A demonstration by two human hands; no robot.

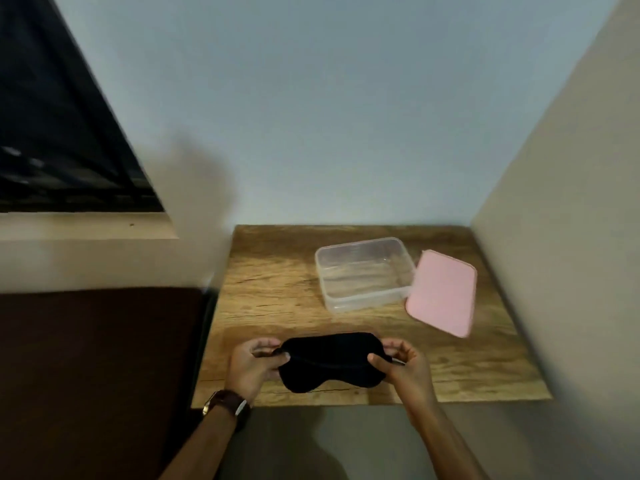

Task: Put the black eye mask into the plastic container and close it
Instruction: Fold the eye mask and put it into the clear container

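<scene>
The black eye mask (329, 362) is stretched out flat over the near part of the wooden table (270, 292). My left hand (251, 367) pinches its left end and my right hand (401, 362) pinches its right end. Behind the mask, toward the back right, stands the clear plastic container (363, 273), uncovered and with nothing inside. Its pink lid (441, 292) lies to the right of it, tilted, with one edge leaning on the container's right wall.
A cream wall (561, 237) closes off the table's right side and a grey wall (346, 133) its back. A dark brown surface (97, 358) lies left of the table, below a window ledge (86, 226). I wear a watch (227, 403) on the left wrist.
</scene>
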